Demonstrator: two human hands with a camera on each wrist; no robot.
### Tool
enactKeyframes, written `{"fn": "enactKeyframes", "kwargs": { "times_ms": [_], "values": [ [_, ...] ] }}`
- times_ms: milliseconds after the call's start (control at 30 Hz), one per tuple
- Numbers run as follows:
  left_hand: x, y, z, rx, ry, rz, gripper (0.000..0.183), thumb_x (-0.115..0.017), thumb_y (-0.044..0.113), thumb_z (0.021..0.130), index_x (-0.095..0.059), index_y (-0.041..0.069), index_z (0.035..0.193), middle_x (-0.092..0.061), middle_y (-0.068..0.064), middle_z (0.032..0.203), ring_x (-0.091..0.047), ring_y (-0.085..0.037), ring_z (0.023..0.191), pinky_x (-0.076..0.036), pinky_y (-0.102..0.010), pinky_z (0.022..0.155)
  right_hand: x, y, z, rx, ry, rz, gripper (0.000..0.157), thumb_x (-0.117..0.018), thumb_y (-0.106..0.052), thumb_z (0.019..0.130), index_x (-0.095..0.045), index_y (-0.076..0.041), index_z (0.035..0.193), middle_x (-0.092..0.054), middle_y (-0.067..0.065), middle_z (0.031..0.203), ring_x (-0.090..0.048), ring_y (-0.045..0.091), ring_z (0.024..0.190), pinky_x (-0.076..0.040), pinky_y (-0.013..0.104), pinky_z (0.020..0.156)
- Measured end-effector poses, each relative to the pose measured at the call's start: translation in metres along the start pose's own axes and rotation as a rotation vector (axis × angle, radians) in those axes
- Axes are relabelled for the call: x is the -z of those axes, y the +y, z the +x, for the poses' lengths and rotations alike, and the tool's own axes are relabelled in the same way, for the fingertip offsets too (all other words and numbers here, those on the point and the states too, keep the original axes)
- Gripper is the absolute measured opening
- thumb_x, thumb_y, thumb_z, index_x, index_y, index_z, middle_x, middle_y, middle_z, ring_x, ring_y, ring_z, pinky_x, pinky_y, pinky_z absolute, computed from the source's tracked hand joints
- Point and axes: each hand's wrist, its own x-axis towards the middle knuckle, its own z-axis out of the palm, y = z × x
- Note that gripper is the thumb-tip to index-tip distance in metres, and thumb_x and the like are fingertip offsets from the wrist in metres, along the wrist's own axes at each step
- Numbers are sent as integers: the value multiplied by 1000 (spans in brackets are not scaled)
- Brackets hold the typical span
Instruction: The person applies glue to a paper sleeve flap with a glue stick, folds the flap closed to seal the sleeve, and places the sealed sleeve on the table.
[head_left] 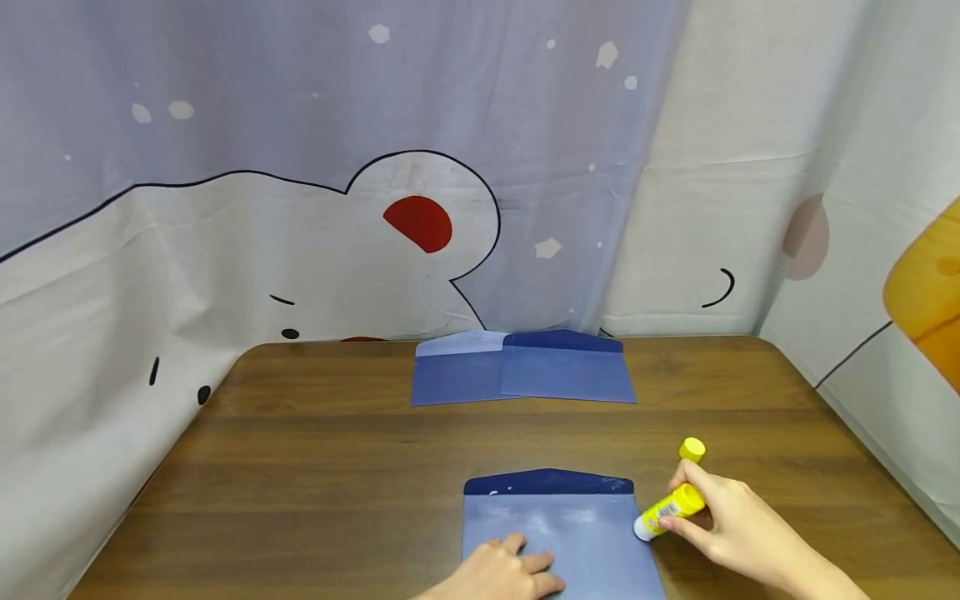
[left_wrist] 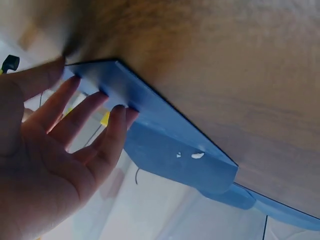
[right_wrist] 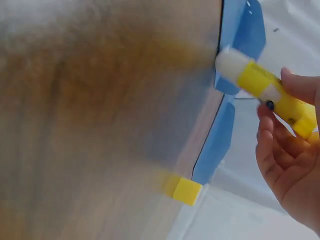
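A blue envelope (head_left: pixel 570 533) lies on the table before me, its dark blue flap (head_left: pixel 551 482) unfolded away from me with small white smears on it. My left hand (head_left: pixel 504 572) rests on the envelope with spread fingers; the left wrist view shows its fingertips touching the paper. In my right hand (head_left: pixel 738 525) is a yellow glue stick (head_left: pixel 667 510), pinched between thumb and fingers and tilted. Its white tip is down at the envelope's right edge. Whether the tip touches paper or table I cannot tell. Just beyond that hand stands the yellow cap (head_left: pixel 692 450).
Two more blue envelopes (head_left: pixel 566 375) lie overlapping at the table's far edge, flaps unfolded. The wooden table (head_left: pixel 322 483) has rounded far corners. A curtain printed with cartoon figures (head_left: pixel 420 100) hangs behind it and along its sides.
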Motion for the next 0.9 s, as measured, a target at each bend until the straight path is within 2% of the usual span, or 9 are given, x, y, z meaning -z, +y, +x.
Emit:
{"fn": "enactKeyframes", "kwargs": {
  "times_ms": [67, 167, 267, 367, 500, 633, 700, 800, 900],
  "values": [
    [-1, 1, 1, 25, 3, -2, 26, -54, 44, 93, -67, 33, 113, -66, 16, 109, -55, -7, 76, -33, -13, 49, 0, 1, 1, -27, 5, 90, 41, -84, -8, 68, -53, -19, 91, -59, -18, 74, -42, -9, 58, -35, 12, 48],
    [0, 1, 2, 76, -20, -98, 30, -54, 46, 92, -65, 30, 116, -67, 18, 110, -52, -5, 75, -31, -13, 49, 1, 0, 3, -149, 0, 210, 36, -83, -8, 70, -54, -17, 88, -61, -13, 75, -49, -6, 60, -40, 16, 49],
    [1, 0, 3, 108, 1, -146, 28, -55, 45, 92, -67, 29, 113, -68, 19, 108, -48, -3, 74, -28, -12, 48, 2, -2, 8, -341, -21, 295, 28, -81, -11, 74, -58, -12, 88, -62, -11, 80, -53, -4, 64, -43, 19, 53],
    [2, -3, 4, 98, 50, -129, 20, -61, 34, 88, -70, 30, 105, -68, 22, 102, -46, -1, 74, -25, -10, 48, 3, -2, 15, -504, -38, 411, 20, -76, -10, 79, -60, -6, 91, -63, -11, 80, -55, -3, 71, -44, 20, 59],
    [4, -8, 5, 87, 39, -149, 28, -69, 22, 78, -71, 33, 103, -68, 23, 104, -49, 1, 80, -28, -8, 52, 0, 3, 21, -632, -63, 724, 9, -66, -7, 87, -61, -12, 93, -64, -9, 80, -57, 0, 76, -48, 19, 67],
    [5, -12, 7, 74, 35, -162, 38, -75, 18, 71, -70, 35, 105, -67, 22, 105, -52, 1, 82, -31, -9, 54, -6, 12, 22, -660, -146, 1108, 15, -52, -7, 96, -58, -18, 102, -55, 1, 102, -61, 5, 86, -52, 19, 80],
    [6, -13, 7, 68, 48, -170, 40, -77, 18, 70, -70, 34, 106, -68, 21, 105, -55, 0, 83, -34, -9, 55, -8, 16, 21, -643, -203, 1256, 17, -45, -8, 100, -56, -19, 109, -49, 2, 110, -60, 6, 94, -51, 18, 85],
    [8, -16, 8, 88, 83, -164, 38, -79, 24, 72, -69, 31, 108, -68, 18, 107, -57, -1, 89, -40, -10, 60, -11, 21, 22, -583, -262, 1474, 28, -36, -8, 103, -56, -20, 118, -49, 1, 118, -59, 8, 102, -49, 19, 91],
    [12, -23, 11, 170, 128, -153, 40, -80, 33, 74, -68, 27, 112, -67, 13, 113, -58, -4, 98, -48, -16, 73, -13, 22, 24, -486, -306, 1695, 39, -29, -2, 103, -57, -17, 126, -52, 0, 125, -59, 10, 110, -46, 21, 98]
  ]
}}
